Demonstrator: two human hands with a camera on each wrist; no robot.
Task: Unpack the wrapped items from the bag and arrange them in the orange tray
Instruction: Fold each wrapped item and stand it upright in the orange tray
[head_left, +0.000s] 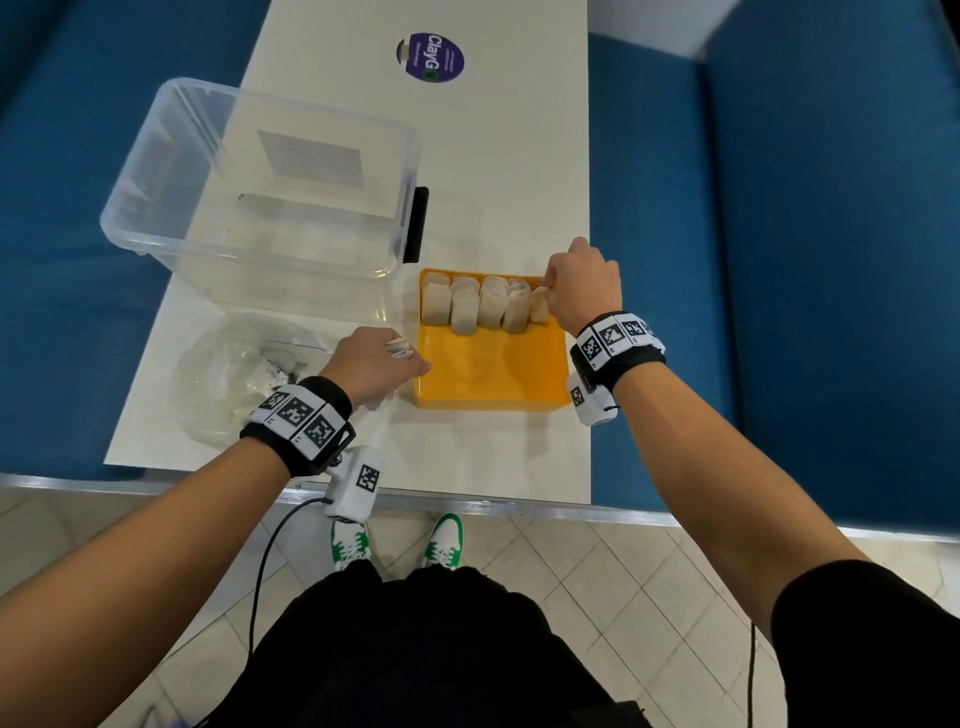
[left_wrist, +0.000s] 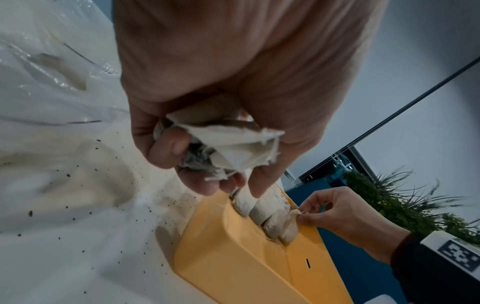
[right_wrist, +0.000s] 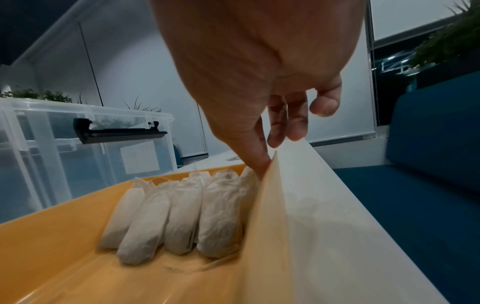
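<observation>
The orange tray (head_left: 488, 371) lies on the white table, with several pale wrapped pouches (head_left: 475, 306) standing in a row along its far wall. My right hand (head_left: 548, 292) reaches over the tray's far right corner and pinches the top of the rightmost pouch (left_wrist: 289, 225) between thumb and forefinger. In the right wrist view the fingertips (right_wrist: 262, 162) sit between that pouch (right_wrist: 249, 185) and the tray wall (right_wrist: 267, 216). My left hand (head_left: 400, 358) hovers at the tray's left edge and grips a bunch of wrapped pouches (left_wrist: 233, 144). The crumpled clear bag (head_left: 234, 374) lies left of the tray.
A large clear storage bin (head_left: 260, 182) with a black latch (head_left: 418, 223) stands behind the bag and tray. A purple sticker (head_left: 430, 57) is on the far table. Dark crumbs (left_wrist: 103, 185) dot the tabletop. Blue cushions (head_left: 779, 260) flank the narrow table.
</observation>
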